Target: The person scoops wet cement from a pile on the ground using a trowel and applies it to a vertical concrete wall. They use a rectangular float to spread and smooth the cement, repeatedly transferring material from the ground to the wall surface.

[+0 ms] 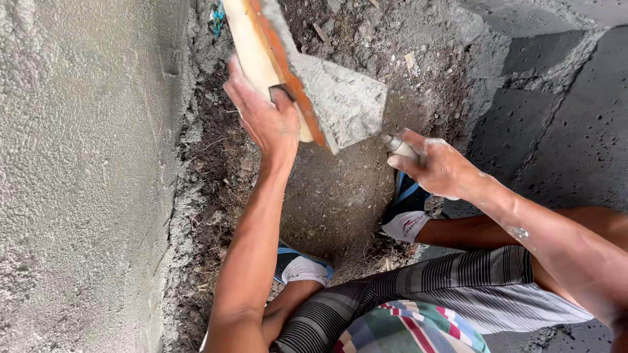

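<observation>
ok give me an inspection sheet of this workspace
surface: rough grey plastered wall on the left, bare dirt ground below
job's things: wooden board with an orange edge, carrying wet grey mortar; trowel handle
clutter: small stones and debris on the dirt, a blue scrap by the wall
hands: left hand grips the board; right hand grips the trowel handle
cables: nothing seen
surroundings: dark concrete blocks at right; the person's sandalled feet
</observation>
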Motion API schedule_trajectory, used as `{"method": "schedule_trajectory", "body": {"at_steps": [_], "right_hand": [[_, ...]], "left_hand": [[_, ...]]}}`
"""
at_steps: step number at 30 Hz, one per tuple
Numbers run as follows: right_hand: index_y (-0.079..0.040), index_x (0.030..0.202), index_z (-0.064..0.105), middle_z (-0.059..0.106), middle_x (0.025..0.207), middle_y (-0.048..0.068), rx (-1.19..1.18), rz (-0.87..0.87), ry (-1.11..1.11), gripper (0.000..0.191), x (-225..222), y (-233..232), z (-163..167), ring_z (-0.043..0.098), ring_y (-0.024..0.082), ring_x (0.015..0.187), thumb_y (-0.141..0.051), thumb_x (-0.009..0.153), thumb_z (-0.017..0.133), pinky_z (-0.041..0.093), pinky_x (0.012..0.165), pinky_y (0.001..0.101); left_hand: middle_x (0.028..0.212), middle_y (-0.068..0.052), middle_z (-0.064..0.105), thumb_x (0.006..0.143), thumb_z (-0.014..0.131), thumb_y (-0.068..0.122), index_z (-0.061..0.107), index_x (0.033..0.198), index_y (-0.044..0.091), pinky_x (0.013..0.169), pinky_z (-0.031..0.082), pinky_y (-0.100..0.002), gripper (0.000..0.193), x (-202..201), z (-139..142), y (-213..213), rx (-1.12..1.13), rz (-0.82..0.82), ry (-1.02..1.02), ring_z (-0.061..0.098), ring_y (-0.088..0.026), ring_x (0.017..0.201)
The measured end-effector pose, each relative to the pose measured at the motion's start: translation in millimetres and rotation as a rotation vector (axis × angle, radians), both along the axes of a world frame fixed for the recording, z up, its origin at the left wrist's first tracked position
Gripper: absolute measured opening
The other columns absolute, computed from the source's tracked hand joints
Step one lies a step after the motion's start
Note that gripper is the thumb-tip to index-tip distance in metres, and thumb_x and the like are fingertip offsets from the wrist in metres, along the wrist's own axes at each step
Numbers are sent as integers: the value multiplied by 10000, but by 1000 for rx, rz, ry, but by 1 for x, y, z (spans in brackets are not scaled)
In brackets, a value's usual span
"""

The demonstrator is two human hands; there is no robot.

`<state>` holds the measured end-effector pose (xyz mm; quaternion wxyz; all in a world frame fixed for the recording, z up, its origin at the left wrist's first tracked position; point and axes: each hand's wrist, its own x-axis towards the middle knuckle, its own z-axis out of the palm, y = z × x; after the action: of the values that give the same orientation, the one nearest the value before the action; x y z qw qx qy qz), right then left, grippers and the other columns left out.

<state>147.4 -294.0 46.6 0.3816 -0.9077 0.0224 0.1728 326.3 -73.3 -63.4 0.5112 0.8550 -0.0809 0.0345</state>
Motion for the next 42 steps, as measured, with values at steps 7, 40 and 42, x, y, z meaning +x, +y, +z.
{"method": "schedule_trajectory", "body": {"at_steps": [7, 40, 42], "right_hand": [[26, 1233, 498, 652, 681, 145, -129, -99, 282, 447, 3, 10, -11, 654, 276, 504, -306, 973, 647, 517, 400, 385], [-71, 1398, 455, 672, 786, 180, -573, -60, 561, 378, 114, -107, -5, 622, 252, 541, -238, 1064, 511, 542, 437, 340], [-67, 1244, 550, 694, 807, 164, -381, -349, 583, 345, 113, -104, -15, 622, 251, 554, -330, 1155, 346, 536, 451, 354]], "left_hand": [[1239, -112, 437, 949, 684, -55, 360, 1559, 263, 799, 637, -423, 760, 10, 8, 24, 323, -47, -207, 690, -254, 988], [1326, -163, 524, 870, 570, 8, 453, 1481, 59, 1231, 367, -479, 624, 56, -27, 93, -57, 175, -76, 517, -314, 1336], [1352, -122, 521, 892, 604, 37, 434, 1481, 78, 1220, 404, -450, 615, 53, -32, 87, -312, 123, 72, 527, -263, 1331]]}}
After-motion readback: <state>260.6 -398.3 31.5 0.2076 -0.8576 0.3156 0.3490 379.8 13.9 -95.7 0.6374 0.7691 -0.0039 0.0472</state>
